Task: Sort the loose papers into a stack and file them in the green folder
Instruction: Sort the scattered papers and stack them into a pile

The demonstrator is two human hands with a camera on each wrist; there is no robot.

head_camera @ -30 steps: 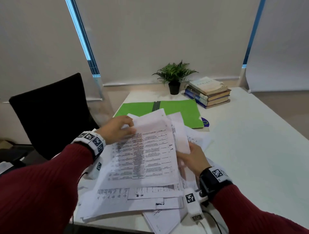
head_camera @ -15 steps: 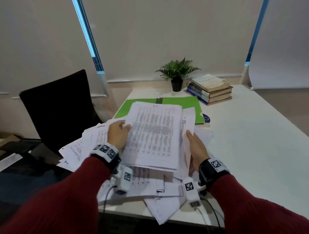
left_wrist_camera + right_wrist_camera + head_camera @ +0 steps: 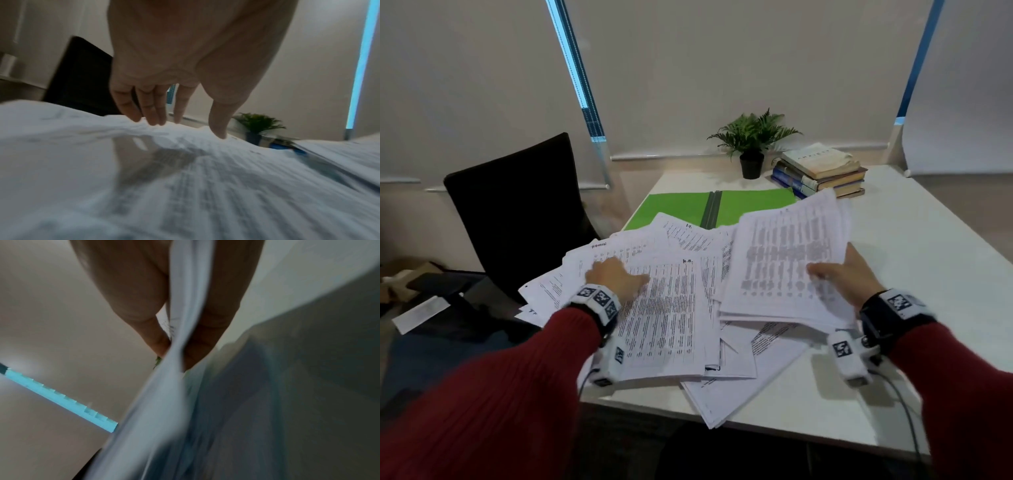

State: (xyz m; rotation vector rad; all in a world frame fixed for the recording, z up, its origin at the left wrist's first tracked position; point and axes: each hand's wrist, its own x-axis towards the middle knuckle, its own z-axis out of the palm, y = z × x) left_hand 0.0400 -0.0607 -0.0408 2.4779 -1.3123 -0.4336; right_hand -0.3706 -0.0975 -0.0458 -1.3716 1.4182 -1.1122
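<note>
With her right hand (image 3: 847, 274) pinching a thin sheaf (image 3: 787, 260) by its near edge and the left hand (image 3: 616, 277) flat-fingered on the loose papers (image 3: 664, 308), unpinched sheets could fan out short of the green folder (image 3: 722, 205) beyond.

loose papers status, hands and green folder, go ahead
Left hand flat on scattered white printed papers. Right hand pinches a lifted sheaf of sheets. Open green folder partly covered by papers.
</note>
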